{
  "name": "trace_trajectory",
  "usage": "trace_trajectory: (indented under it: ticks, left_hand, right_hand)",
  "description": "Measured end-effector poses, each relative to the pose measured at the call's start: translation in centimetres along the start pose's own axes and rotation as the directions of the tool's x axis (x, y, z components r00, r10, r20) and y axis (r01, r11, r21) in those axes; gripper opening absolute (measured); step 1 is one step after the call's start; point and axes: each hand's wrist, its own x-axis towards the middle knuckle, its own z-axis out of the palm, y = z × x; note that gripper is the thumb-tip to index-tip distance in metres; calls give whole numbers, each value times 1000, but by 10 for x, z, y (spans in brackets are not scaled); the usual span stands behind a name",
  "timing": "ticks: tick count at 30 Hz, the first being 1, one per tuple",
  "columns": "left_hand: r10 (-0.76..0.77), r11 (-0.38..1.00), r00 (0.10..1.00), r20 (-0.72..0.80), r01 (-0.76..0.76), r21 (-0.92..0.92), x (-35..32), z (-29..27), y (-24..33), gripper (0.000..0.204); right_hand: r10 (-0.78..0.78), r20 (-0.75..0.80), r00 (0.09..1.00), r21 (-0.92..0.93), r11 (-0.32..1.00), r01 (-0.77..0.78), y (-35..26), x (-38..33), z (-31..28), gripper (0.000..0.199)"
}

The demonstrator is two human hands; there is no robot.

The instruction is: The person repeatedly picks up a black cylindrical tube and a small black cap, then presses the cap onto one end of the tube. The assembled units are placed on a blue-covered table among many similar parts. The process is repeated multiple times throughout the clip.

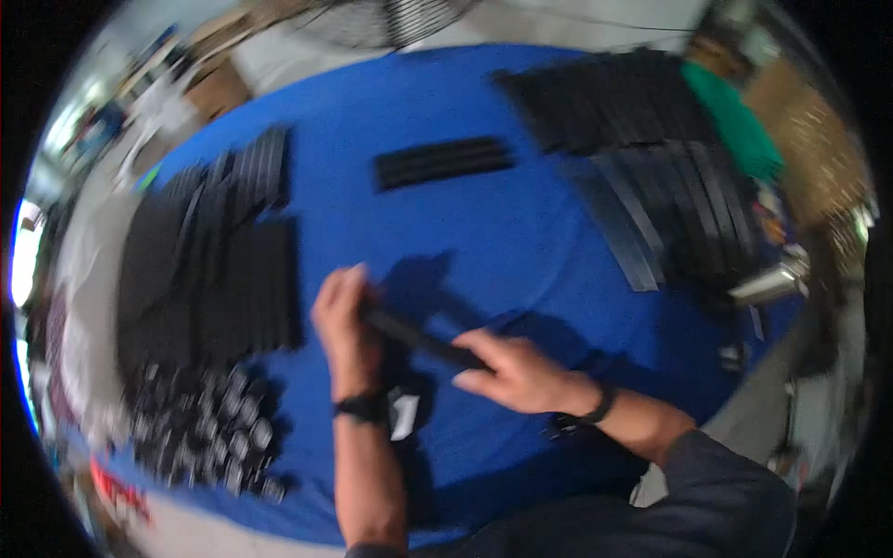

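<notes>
A long, narrow black strip (420, 338) slants between my hands above the blue cloth. My left hand (342, 312) is closed at the strip's upper left end, its fingers smeared a little by motion. The lower right end sits in my right hand (517, 372), thumb on one side and fingers on the other. Below the strip, close to my left wrist, a small white piece (404, 417) lies on the cloth. What exactly the strip is, the blur does not show.
Rows of black strips (209, 270) cover the left side, with a heap of small black and shiny pieces (209, 428) in front. More strips (614, 102) lie at the far right by a green cloth (735, 121). A short row of strips (443, 163) is at the far middle.
</notes>
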Motion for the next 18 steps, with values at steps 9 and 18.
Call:
trace_trajectory:
  ticks: [9,18]
  left_hand:
    - [14,991,998,60,-6,-133,4,0,-18,21]
    - [-80,975,944,319,142,-174,-6,1,-15,26]
  right_hand:
    - [-228,-159,961,-342,925,163,-7,-19,11,46]
    - [16,9,1000,-43,999,-15,-29,-32,-16,35]
